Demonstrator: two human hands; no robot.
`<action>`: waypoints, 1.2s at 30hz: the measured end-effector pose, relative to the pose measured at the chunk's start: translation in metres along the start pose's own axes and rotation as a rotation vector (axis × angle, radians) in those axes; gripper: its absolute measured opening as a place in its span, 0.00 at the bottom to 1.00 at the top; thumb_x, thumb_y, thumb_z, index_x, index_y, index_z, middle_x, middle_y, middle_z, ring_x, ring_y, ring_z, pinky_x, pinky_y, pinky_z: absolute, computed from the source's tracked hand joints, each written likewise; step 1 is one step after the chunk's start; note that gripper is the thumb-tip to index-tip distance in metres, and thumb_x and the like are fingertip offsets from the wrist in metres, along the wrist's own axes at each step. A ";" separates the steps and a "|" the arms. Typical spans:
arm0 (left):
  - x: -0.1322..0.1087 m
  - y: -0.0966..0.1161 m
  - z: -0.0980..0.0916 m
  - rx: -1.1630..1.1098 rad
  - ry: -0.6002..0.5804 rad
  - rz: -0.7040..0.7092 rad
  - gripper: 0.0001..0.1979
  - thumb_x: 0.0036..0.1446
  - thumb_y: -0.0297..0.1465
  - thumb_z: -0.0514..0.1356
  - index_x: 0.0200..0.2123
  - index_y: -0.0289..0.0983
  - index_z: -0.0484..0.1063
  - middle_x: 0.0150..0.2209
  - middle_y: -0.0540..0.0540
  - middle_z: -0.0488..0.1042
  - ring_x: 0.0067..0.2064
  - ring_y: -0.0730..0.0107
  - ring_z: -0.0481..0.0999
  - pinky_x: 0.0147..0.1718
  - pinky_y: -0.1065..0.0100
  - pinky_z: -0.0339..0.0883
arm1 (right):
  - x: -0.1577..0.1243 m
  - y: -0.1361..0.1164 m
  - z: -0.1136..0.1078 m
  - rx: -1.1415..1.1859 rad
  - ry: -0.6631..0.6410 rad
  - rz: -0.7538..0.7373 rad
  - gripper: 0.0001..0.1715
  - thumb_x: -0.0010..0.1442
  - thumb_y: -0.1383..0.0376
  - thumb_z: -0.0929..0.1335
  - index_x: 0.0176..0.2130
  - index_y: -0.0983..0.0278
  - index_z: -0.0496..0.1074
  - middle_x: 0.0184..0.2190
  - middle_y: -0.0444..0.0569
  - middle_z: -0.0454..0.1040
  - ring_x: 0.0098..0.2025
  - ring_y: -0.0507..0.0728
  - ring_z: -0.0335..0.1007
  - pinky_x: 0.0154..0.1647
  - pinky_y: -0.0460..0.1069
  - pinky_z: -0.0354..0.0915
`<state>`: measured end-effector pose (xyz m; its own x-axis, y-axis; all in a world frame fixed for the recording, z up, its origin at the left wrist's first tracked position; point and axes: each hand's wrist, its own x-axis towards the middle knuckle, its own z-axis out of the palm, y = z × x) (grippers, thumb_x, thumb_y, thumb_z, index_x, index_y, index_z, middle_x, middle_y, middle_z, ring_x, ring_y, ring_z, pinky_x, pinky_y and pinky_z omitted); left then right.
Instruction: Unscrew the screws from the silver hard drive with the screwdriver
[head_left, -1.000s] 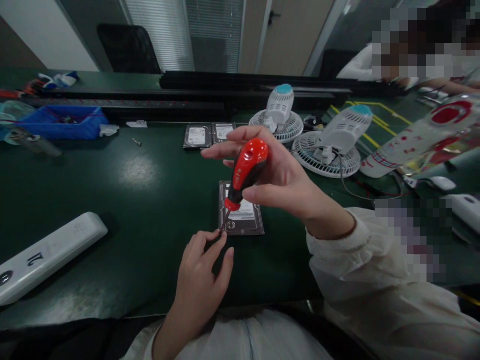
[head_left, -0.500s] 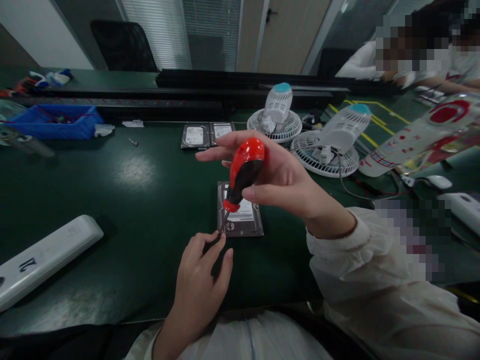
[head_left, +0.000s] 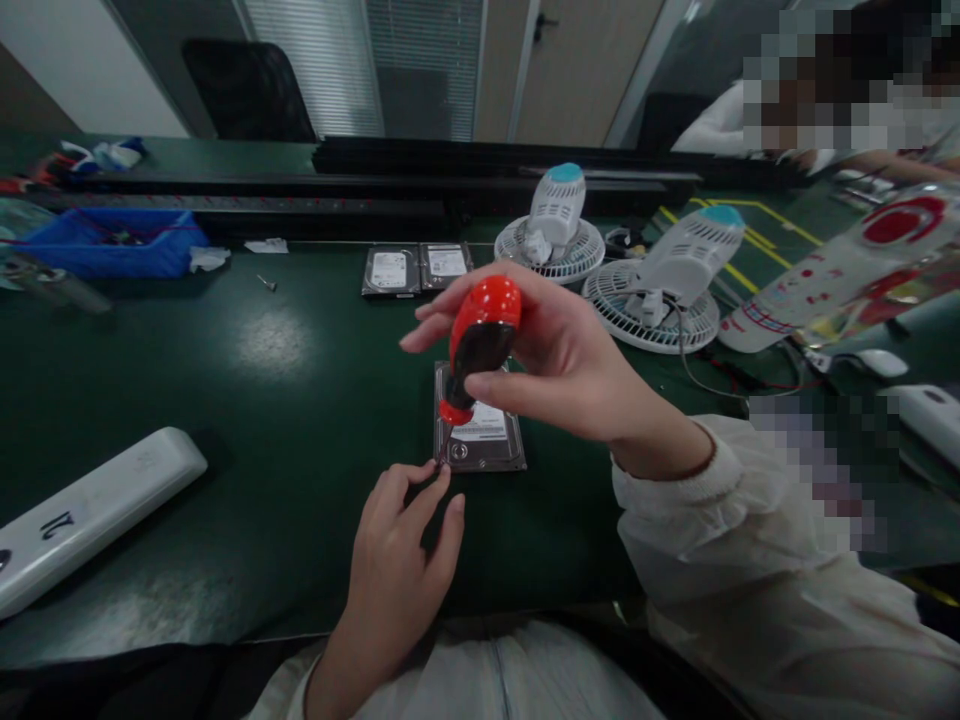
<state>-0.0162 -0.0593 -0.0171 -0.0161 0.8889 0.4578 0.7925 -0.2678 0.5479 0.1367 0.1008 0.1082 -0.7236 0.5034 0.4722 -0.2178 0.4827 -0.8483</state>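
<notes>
A hard drive (head_left: pixel 491 455) lies label up on the green table in front of me. My right hand (head_left: pixel 566 365) grips a screwdriver (head_left: pixel 487 318) with a red and black handle, its thumb along the near side and its other fingers partly loose around the far side. The thin shaft points down to the drive's near left corner. My left hand (head_left: pixel 405 530) rests there, two fingertips closed around the shaft's lower end, the thumb held apart. Those fingertips hide the screwdriver's tip and whatever is under it.
Two more hard drives (head_left: pixel 391 271) lie farther back. White fans (head_left: pixel 651 305) stand face down behind my right hand, near a patterned bottle (head_left: pixel 832 265). At left are a blue bin (head_left: pixel 112 255), a loose screw (head_left: pixel 266 283) and a long white case (head_left: pixel 105 515). Another person sits at far right.
The screwdriver handle has shifted slightly left and stands more upright, and my right fingers have turned with it. My left hand stays at the drive's corner.
</notes>
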 end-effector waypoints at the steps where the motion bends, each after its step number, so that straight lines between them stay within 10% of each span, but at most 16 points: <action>1: 0.000 0.000 0.000 0.002 0.001 -0.003 0.12 0.70 0.29 0.59 0.53 0.33 0.77 0.46 0.40 0.73 0.48 0.57 0.76 0.46 0.52 0.76 | 0.001 0.001 0.000 -0.031 0.026 -0.010 0.20 0.60 0.62 0.75 0.48 0.62 0.67 0.47 0.46 0.80 0.52 0.56 0.80 0.57 0.55 0.77; 10: 0.000 -0.001 0.000 0.000 -0.011 -0.010 0.13 0.70 0.29 0.58 0.53 0.33 0.77 0.46 0.40 0.73 0.49 0.57 0.76 0.47 0.53 0.75 | 0.000 0.000 -0.001 0.103 -0.022 0.022 0.29 0.59 0.69 0.72 0.58 0.63 0.64 0.62 0.52 0.75 0.68 0.59 0.71 0.73 0.59 0.63; 16: 0.000 -0.002 0.001 0.002 0.006 -0.006 0.13 0.70 0.30 0.58 0.53 0.34 0.77 0.46 0.40 0.74 0.48 0.57 0.77 0.47 0.54 0.75 | 0.004 0.006 0.001 0.114 0.112 0.025 0.19 0.55 0.64 0.79 0.40 0.65 0.69 0.36 0.43 0.79 0.41 0.54 0.81 0.51 0.52 0.77; 22: 0.001 -0.003 0.001 -0.006 0.004 0.003 0.12 0.70 0.30 0.59 0.52 0.34 0.78 0.46 0.40 0.74 0.48 0.58 0.77 0.46 0.55 0.75 | 0.001 0.007 -0.001 0.161 -0.025 0.007 0.31 0.59 0.67 0.72 0.59 0.63 0.61 0.62 0.52 0.74 0.63 0.56 0.73 0.72 0.59 0.63; 29: -0.001 -0.004 0.001 0.011 0.003 0.007 0.12 0.71 0.31 0.58 0.52 0.34 0.78 0.46 0.41 0.74 0.48 0.58 0.77 0.46 0.55 0.75 | 0.004 0.009 0.004 0.193 0.047 -0.053 0.23 0.52 0.67 0.80 0.40 0.65 0.66 0.39 0.46 0.79 0.44 0.55 0.81 0.52 0.52 0.76; 36: -0.002 -0.004 0.001 0.001 -0.003 -0.011 0.13 0.70 0.32 0.58 0.53 0.37 0.78 0.47 0.41 0.75 0.48 0.58 0.78 0.46 0.56 0.76 | 0.003 0.016 -0.003 0.211 -0.080 -0.069 0.34 0.55 0.66 0.76 0.56 0.65 0.62 0.64 0.60 0.72 0.70 0.59 0.66 0.75 0.59 0.57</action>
<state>-0.0191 -0.0591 -0.0209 -0.0230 0.8927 0.4501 0.7930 -0.2579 0.5520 0.1329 0.1120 0.0971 -0.7498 0.4120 0.5178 -0.3947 0.3496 -0.8497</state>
